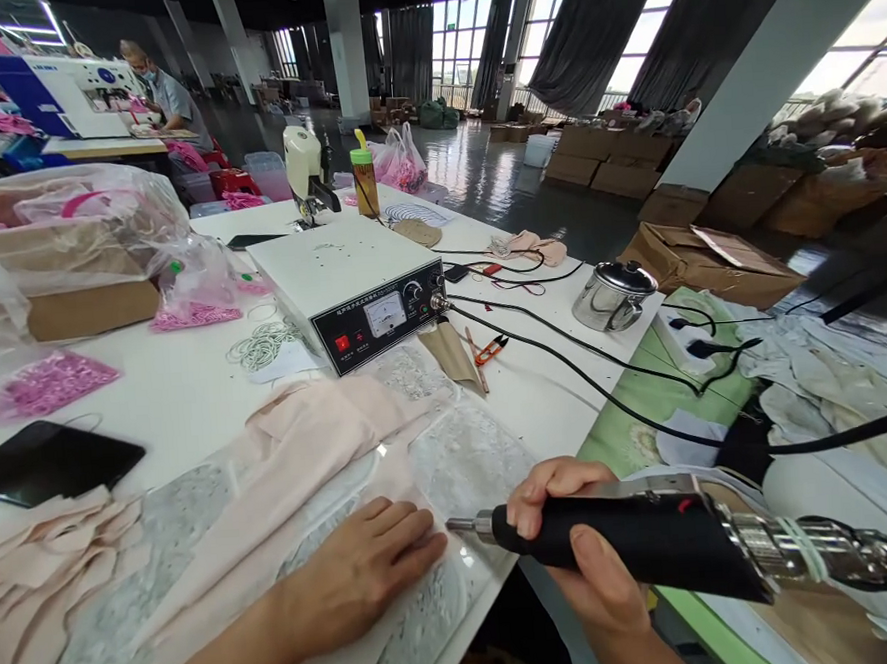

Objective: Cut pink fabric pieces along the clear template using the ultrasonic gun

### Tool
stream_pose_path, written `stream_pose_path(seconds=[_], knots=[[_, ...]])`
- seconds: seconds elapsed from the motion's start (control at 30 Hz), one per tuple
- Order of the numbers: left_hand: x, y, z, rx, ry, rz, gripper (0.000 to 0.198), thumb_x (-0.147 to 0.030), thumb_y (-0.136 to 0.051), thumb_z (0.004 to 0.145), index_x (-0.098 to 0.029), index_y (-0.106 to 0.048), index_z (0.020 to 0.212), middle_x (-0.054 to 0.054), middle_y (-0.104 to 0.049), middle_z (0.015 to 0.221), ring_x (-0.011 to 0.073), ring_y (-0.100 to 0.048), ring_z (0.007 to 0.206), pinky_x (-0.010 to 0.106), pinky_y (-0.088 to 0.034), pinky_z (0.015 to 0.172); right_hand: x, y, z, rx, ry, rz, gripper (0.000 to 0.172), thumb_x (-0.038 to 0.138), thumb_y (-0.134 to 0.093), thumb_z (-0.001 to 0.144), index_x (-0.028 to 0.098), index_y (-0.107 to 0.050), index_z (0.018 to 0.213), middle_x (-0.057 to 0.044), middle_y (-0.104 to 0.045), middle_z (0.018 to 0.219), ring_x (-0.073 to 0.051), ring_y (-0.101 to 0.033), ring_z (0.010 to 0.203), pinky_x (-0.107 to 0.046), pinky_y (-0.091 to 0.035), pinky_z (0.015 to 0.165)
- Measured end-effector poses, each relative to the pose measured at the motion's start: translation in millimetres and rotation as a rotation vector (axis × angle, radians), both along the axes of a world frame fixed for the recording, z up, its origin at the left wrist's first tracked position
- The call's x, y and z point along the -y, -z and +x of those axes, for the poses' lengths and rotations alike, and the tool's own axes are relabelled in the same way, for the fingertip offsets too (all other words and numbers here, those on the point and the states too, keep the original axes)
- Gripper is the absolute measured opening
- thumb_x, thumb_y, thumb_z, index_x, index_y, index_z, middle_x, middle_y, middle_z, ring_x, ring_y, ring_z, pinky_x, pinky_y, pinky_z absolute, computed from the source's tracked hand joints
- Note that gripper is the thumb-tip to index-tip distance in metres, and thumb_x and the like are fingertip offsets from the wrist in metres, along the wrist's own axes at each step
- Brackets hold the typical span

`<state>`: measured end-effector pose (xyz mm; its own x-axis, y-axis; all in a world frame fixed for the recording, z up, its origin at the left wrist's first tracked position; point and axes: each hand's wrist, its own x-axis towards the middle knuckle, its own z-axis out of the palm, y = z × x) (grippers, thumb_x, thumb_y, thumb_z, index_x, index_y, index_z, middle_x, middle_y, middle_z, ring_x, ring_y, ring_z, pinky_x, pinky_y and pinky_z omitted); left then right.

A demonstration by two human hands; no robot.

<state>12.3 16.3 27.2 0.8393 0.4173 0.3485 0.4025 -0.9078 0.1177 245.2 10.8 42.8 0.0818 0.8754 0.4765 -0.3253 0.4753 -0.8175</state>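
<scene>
The right hand (578, 564) is gripping a black tool (637, 541) beside the table (176, 388) edge, tip pointing at the left hand (360, 573), which is lying open and flat on pink fabric (301, 461). The control box (350, 278) lettering is too small to read.

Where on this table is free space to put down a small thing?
One bare patch lies between the black phone, the white cords and the pink fabric. A narrower one lies between the scissors and the metal pot, crossed by black cables. Near the left hand fabric covers all; the right hand holds a black tool.
</scene>
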Motion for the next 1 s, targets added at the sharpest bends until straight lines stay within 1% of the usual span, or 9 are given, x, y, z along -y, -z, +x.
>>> stream_pose_path(seconds=[0.13, 0.27, 0.4, 0.5, 0.6, 0.7, 0.9, 1.0], knots=[[0.2, 0.5, 0.3, 0.008, -0.002, -0.008, 0.035, -0.007, -0.023, 0.106, -0.011, -0.055, 0.122, 0.012, -0.066, 0.101, 0.0220, -0.061, 0.084, 0.034, -0.046, 0.075, -0.9, -0.4, -1.0, 0.014, -0.007, 0.012, 0.015, 0.039, -0.061, 0.093, 0.026, -0.062, 0.099, 0.000, -0.062, 0.080, -0.014, -0.060, 0.060, -0.032, -0.057, 0.059], [1.2, 1.5, -0.1, 0.010, -0.011, -0.006, 0.036, -0.008, -0.023, 0.107, -0.012, -0.055, 0.122, 0.012, -0.066, 0.102, 0.0221, -0.061, 0.086, 0.035, -0.046, 0.076, -2.2, 2.8, 1.0, 0.023, -0.016, 0.018, 0.015, 0.039, -0.062, 0.093, 0.025, -0.061, 0.097, -0.001, -0.062, 0.084, -0.014, -0.062, 0.059, -0.033, -0.058, 0.058], [2.8, 1.8, -0.5, 0.019, -0.045, 0.048, 0.035, -0.009, -0.024, 0.107, -0.013, -0.055, 0.124, 0.013, -0.065, 0.103, 0.0230, -0.060, 0.087, 0.036, -0.046, 0.078, -3.0, 5.3, 2.4, 0.026, -0.037, 0.024, 0.015, 0.039, -0.062, 0.094, 0.024, -0.062, 0.098, -0.002, -0.063, 0.084, -0.014, -0.061, 0.059, -0.033, -0.058, 0.059], [4.1, 0.2, 0.3, 0.029, -0.068, 0.084, 0.033, -0.009, -0.026, 0.107, -0.014, -0.055, 0.123, 0.012, -0.065, 0.100, 0.0228, -0.060, 0.085, 0.035, -0.046, 0.075, -3.7, 2.7, 0.4, 0.017, -0.030, 0.020, 0.015, 0.039, -0.062, 0.093, 0.024, -0.063, 0.097, -0.001, -0.062, 0.081, -0.013, -0.059, 0.059, -0.032, -0.058, 0.059], [5.1, -1.1, 0.9, 0.038, -0.088, 0.105, 0.027, -0.009, -0.032, 0.106, -0.015, -0.054, 0.121, 0.011, -0.065, 0.100, 0.0223, -0.060, 0.084, 0.034, -0.046, 0.073, -5.0, -1.0, -2.9, -0.002, -0.019, 0.000, 0.017, 0.040, -0.064, 0.092, 0.025, -0.063, 0.097, -0.001, -0.062, 0.080, -0.014, -0.058, 0.058, -0.033, -0.057, 0.058], [5.7, -0.4, 0.7, 0.031, -0.091, 0.091, 0.023, -0.008, -0.039, 0.105, -0.015, -0.053, 0.122, 0.011, -0.064, 0.102, 0.0214, -0.060, 0.084, 0.034, -0.046, 0.074, -6.9, -2.4, -5.4, -0.005, -0.023, -0.009, 0.017, 0.041, -0.063, 0.092, 0.025, -0.063, 0.097, -0.001, -0.061, 0.082, -0.013, -0.059, 0.057, -0.034, -0.058, 0.057], [6.6, 2.8, -0.5, 0.030, -0.088, 0.062, 0.028, -0.009, -0.034, 0.105, -0.015, -0.051, 0.126, 0.012, -0.064, 0.105, 0.0223, -0.059, 0.086, 0.036, -0.048, 0.077, -11.0, 0.8, -9.3, 0.007, -0.020, 0.016, 0.016, 0.040, -0.062, 0.092, 0.025, -0.063, 0.098, -0.002, -0.062, 0.084, -0.014, -0.060, 0.058, -0.034, -0.058, 0.057], [6.8, 3.5, -1.4, 0.037, -0.083, 0.052, 0.029, -0.008, -0.035, 0.105, -0.015, -0.051, 0.127, 0.012, -0.064, 0.105, 0.0220, -0.058, 0.085, 0.035, -0.047, 0.078, -12.6, 1.9, -11.4, -0.003, -0.026, 0.026, 0.017, 0.039, -0.062, 0.092, 0.024, -0.063, 0.099, -0.001, -0.062, 0.081, -0.014, -0.061, 0.059, -0.033, -0.058, 0.058]])
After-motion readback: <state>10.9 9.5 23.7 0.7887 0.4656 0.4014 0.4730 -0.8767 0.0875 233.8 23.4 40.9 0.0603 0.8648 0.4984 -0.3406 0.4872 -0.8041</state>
